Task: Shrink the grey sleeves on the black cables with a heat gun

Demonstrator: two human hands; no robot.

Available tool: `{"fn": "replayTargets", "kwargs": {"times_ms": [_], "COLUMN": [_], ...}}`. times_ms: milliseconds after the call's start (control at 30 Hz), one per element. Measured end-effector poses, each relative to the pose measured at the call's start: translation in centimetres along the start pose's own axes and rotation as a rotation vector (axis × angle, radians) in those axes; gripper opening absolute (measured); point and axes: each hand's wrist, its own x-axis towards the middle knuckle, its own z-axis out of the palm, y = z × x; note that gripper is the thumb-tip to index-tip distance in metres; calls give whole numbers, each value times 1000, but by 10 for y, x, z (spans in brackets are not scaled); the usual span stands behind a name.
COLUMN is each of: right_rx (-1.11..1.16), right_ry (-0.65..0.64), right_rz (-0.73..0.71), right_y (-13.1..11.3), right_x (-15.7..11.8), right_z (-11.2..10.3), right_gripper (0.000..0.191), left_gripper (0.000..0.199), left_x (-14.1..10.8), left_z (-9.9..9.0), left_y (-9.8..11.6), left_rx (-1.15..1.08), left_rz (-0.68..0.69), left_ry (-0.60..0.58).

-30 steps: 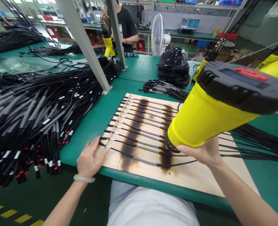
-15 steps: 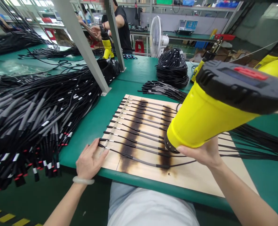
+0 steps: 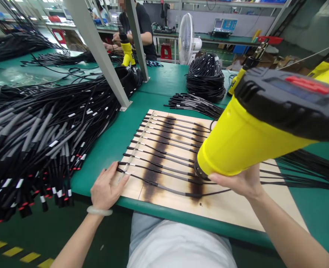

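My right hand (image 3: 244, 182) is wrapped round a yellow heat gun (image 3: 257, 136) with a black rear end and a red patch. Its dark nozzle end points down over the wooden board (image 3: 236, 208), close to the nearest cables; the outlet is hidden. Several black cables (image 3: 178, 176) with grey sleeves lie side by side across the board, over two dark scorched bands (image 3: 154, 167). At the board's near left corner rests my left hand (image 3: 105, 188), thumb and fingers apart, beside the cable ends. A clear strip (image 3: 138, 145) crosses the cables near their left ends.
A large heap of cables (image 3: 55, 123) hangs over the table edge at left. Behind the board are a cable bundle (image 3: 193, 102) and a coil (image 3: 205, 78). A grey post (image 3: 103, 56), a white fan (image 3: 186, 39) and another yellow heat gun (image 3: 127, 52) stand beyond, near a co-worker (image 3: 142, 31).
The view has tilted slightly. Both hands and the heat gun keep almost the same place over the board. The co-worker's arms in the background have shifted.
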Motion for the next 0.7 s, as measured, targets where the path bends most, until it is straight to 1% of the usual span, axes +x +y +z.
{"fn": "replayTargets", "kwargs": {"times_ms": [100, 267, 433, 600, 700], "right_rx": [26, -18, 38, 109, 125], "right_ry": [37, -35, 16, -78, -124], "right_rz": [-86, -53, -67, -64, -40], "right_y": [0, -1, -5, -14, -14], "right_x": [3, -1, 3, -2, -10], "right_z": [1, -2, -1, 11, 11], "right_gripper": [37, 37, 39, 34, 36], "left_gripper": [59, 59, 58, 58, 58], "left_x": [0, 0, -1, 0, 0], "left_z": [0, 0, 1, 2, 3], "left_y": [0, 0, -1, 0, 1], "left_rx": [-2, -2, 1, -3, -13], "left_rz": [-3, 4, -3, -4, 5], "left_ry": [2, -1, 6, 15, 23]}}
